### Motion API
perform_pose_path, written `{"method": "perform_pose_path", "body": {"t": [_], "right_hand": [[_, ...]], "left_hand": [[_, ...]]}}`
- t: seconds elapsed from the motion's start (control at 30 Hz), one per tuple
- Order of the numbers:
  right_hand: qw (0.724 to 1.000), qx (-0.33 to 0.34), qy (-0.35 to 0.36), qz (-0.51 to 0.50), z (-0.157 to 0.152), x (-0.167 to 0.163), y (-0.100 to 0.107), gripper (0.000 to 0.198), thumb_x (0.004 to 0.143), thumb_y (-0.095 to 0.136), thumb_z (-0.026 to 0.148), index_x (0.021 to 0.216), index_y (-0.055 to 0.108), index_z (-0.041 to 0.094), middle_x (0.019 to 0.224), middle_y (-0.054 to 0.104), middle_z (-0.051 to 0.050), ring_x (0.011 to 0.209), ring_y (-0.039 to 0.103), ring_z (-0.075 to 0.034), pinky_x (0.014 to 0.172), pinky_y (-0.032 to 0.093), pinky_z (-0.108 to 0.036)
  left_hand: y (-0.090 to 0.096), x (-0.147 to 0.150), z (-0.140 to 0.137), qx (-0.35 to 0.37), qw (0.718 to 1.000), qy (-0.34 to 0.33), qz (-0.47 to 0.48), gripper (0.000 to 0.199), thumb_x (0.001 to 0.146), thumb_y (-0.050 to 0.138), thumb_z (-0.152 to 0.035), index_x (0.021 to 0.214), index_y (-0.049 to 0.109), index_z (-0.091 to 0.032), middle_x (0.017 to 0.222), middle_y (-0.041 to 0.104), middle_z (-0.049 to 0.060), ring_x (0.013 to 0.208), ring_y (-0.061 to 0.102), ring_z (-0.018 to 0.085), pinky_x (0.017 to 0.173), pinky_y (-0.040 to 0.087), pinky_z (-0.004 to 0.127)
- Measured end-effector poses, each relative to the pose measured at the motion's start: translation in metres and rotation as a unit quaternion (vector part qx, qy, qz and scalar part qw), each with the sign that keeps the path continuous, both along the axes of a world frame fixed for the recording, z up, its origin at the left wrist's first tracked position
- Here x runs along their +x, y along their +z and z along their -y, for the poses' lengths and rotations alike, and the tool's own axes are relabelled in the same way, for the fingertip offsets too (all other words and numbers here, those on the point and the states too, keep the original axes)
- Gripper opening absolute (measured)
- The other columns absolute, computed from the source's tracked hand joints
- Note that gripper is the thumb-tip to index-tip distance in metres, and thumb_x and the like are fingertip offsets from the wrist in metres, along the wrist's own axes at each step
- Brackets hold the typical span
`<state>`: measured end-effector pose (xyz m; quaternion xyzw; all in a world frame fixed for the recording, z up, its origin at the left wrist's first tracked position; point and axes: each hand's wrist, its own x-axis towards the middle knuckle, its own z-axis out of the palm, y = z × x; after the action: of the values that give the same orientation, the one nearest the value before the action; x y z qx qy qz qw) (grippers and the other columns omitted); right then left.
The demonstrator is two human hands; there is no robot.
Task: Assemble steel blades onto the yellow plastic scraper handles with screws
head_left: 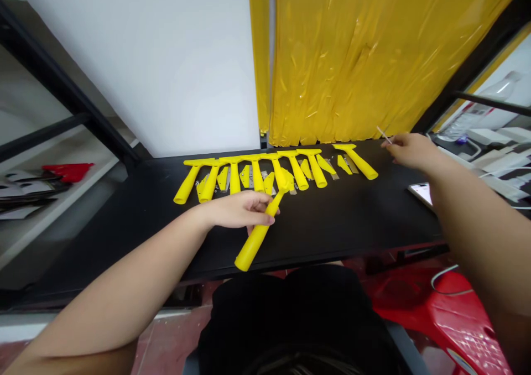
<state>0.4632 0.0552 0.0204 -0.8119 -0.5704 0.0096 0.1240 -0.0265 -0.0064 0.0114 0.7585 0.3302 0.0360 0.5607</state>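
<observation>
At the far left, a red item (68, 171) lies on a shelf. Next, on the black table (344, 220), yellow handles (188, 184) stand in a row, their flat heads away from the person and their round ends toward them. Small yellow plates (246, 176) lie among them.

In front of the row, the person's left hand (248, 208) is closed around one yellow tube (258, 237), thumb along its side. This piece hangs above the table's near edge, its wide end low and toward the person, its head toward the row. It looks like hollow plastic, so probably light, stiff and rather smooth, unlikely to break easily. The thick shaft should give the surest hold; the narrow neck may let it roll.

Further right, a lone handle (362, 163) lies apart. Past it, the right hand (409, 149) pinches a thin stick (384, 135) by one end, its tip pointing away. A phone (422, 193) lies at the table's right, partly behind the right forearm.
</observation>
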Motion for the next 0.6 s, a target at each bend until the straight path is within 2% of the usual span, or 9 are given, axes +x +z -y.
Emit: {"method": "perform_pose_path", "body": {"t": [0.1,0.2,0.27,0.33,0.4,0.47,0.6], "right_hand": [[0.997,-0.064,-0.027,0.045,-0.018,0.012,-0.009,0.022,0.096,0.07,0.028,0.101,0.083,0.012,0.096,0.079,-0.021,0.085,0.07,-0.029,0.076,0.047,-0.039],[0.992,-0.105,-0.033,0.064,-0.03,0.015,-0.024,0.012,0.087,0.076,0.02,0.092,0.085,0.013,0.094,0.079,-0.02,0.082,0.071,-0.029,0.074,0.047,-0.039],[0.99,-0.12,-0.036,0.072,-0.034,0.015,-0.028,0.011,0.083,0.08,0.021,0.088,0.085,0.013,0.092,0.079,-0.021,0.08,0.072,-0.029,0.071,0.048,-0.038],[0.99,-0.108,-0.041,0.086,-0.035,0.011,-0.024,0.02,0.085,0.08,0.027,0.094,0.086,0.011,0.1,0.08,-0.026,0.084,0.073,-0.031,0.072,0.05,-0.04],[0.991,-0.073,-0.03,0.105,-0.035,0.002,-0.017,0.031,0.092,0.074,0.031,0.109,0.086,0.009,0.115,0.079,-0.031,0.097,0.075,-0.036,0.077,0.051,-0.043],[0.992,-0.036,0.025,0.114,-0.037,-0.013,-0.011,0.035,0.098,0.065,0.03,0.121,0.083,0.012,0.125,0.079,-0.027,0.111,0.075,-0.036,0.087,0.053,-0.044],[0.974,-0.021,0.198,0.111,-0.053,-0.05,-0.018,0.031,0.099,0.065,0.026,0.123,0.085,0.025,0.123,0.084,-0.006,0.119,0.074,-0.025,0.104,0.052,-0.033]], "left_hand": [[-0.002,0.0,0.001,-0.025,0.999,-0.019,-0.036,0.04,0.095,0.074,-0.045,0.123,0.07,-0.015,0.09,0.066,0.002,0.077,0.067,0.016,0.063,0.058,0.026],[-0.003,-0.001,-0.001,-0.023,0.998,-0.021,-0.06,0.04,0.094,0.075,-0.047,0.12,0.071,-0.017,0.09,0.066,0.001,0.074,0.068,0.015,0.065,0.061,0.027],[-0.003,-0.002,-0.002,-0.021,0.997,-0.021,-0.07,0.041,0.093,0.076,-0.047,0.12,0.072,-0.017,0.091,0.067,0.001,0.074,0.069,0.015,0.066,0.063,0.028],[-0.002,-0.002,-0.002,-0.024,0.997,-0.023,-0.071,0.04,0.093,0.076,-0.045,0.121,0.072,-0.017,0.094,0.069,0.003,0.078,0.07,0.016,0.068,0.064,0.028],[-0.001,-0.002,-0.002,-0.028,0.997,-0.027,-0.068,0.039,0.093,0.076,-0.043,0.121,0.072,-0.016,0.097,0.07,0.004,0.083,0.071,0.018,0.068,0.064,0.028],[0.0,-0.002,-0.002,-0.033,0.997,-0.031,-0.066,0.039,0.092,0.076,-0.041,0.122,0.073,-0.016,0.098,0.071,0.005,0.086,0.072,0.019,0.068,0.064,0.027],[-0.001,-0.003,-0.003,-0.044,0.996,-0.027,-0.069,0.04,0.092,0.077,-0.039,0.124,0.072,-0.016,0.098,0.07,0.004,0.087,0.072,0.018,0.068,0.063,0.026]]}}
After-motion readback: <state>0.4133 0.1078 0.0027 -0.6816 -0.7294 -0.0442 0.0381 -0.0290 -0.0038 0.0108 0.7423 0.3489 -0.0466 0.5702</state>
